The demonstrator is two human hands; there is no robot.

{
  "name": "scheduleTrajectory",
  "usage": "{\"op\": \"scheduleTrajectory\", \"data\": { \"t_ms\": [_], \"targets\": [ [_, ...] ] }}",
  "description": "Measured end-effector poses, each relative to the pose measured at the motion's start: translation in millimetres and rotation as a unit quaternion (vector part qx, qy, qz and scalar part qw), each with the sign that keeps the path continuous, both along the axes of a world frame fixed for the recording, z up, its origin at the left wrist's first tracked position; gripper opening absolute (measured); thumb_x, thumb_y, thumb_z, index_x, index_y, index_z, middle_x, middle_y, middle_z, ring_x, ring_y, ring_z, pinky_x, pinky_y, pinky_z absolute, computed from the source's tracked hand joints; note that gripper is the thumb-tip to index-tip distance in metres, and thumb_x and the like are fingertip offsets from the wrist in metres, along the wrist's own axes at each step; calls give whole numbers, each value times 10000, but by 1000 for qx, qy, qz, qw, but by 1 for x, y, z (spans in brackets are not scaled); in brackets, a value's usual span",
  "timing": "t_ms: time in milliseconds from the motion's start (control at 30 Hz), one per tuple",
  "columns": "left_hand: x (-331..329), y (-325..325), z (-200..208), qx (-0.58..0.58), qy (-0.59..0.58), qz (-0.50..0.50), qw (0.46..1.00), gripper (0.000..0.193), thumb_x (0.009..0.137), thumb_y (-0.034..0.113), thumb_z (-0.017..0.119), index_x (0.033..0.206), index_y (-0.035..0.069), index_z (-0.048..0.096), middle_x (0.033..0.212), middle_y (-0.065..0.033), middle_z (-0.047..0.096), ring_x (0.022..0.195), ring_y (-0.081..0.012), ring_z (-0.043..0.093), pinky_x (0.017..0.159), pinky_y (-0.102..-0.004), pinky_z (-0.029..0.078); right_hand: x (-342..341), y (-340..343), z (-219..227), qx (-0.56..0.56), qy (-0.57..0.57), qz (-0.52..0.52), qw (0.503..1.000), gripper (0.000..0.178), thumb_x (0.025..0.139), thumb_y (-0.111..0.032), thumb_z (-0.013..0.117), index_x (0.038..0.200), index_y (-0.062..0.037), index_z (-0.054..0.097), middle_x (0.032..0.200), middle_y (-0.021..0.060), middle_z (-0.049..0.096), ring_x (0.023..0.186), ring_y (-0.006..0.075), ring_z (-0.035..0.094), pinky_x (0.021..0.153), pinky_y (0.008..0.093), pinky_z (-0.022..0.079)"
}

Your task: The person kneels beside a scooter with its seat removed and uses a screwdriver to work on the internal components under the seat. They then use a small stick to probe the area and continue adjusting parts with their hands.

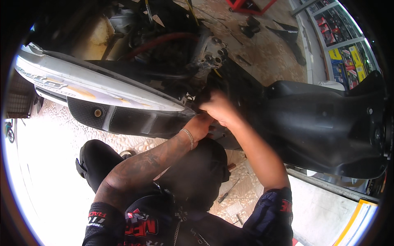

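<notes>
My two hands meet at the pointed end of a white side panel (111, 88) on a partly stripped scooter. My left hand (200, 125) is closed at the edge of the black plastic footboard trim (141, 121), with a chain bracelet at its wrist. Just above and to the right, my right hand (218, 107) is closed too, its fingers curled down against the dark body. Whatever sits between the fingers of either hand is hidden. Beyond them a grimy metal bracket (211, 52) with several holes stands up from the frame.
A large black plastic body section (320, 123) stretches to the right. A red hose (164, 39) and a stained tank-like part (96, 37) lie at the upper left. Loose black parts (250, 26) and a screwdriver-like tool (229, 190) are on the tiled floor. A glass display case (344, 41) stands upper right.
</notes>
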State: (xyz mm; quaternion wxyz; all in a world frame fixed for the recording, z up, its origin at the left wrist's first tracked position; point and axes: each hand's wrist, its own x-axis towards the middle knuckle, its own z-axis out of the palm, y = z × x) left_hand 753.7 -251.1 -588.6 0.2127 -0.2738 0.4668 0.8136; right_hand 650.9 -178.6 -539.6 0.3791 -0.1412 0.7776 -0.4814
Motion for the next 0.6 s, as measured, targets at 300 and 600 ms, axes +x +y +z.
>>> {"op": "scheduleTrajectory", "data": {
  "t_ms": [300, 600],
  "targets": [
    [2, 3, -2, 11, 4, 27, 1000, 316, 1020, 313, 476, 1198, 77, 588, 1120, -34, 645, 950, -159, 598, 748, -335, 522, 22, 121, -16, -61, 130, 82, 986, 687, 795, -177, 838, 1398, -56, 533, 1364, 165, 568, 1248, 277, 573, 1004, 370, 477],
    [5, 1, -5, -14, 23, 15, 1000, 302, 1018, 294, 493, 1169, 56, 601, 1074, -46, 641, 950, -158, 610, 765, -325, 530, 61, 121, -78, 9, 298, -42, 954, 291, 948, -210, 660, 1202, -68, 667, 1073, 175, 705, 992, 344, 694, 826, 386, 545]
  ]
}}
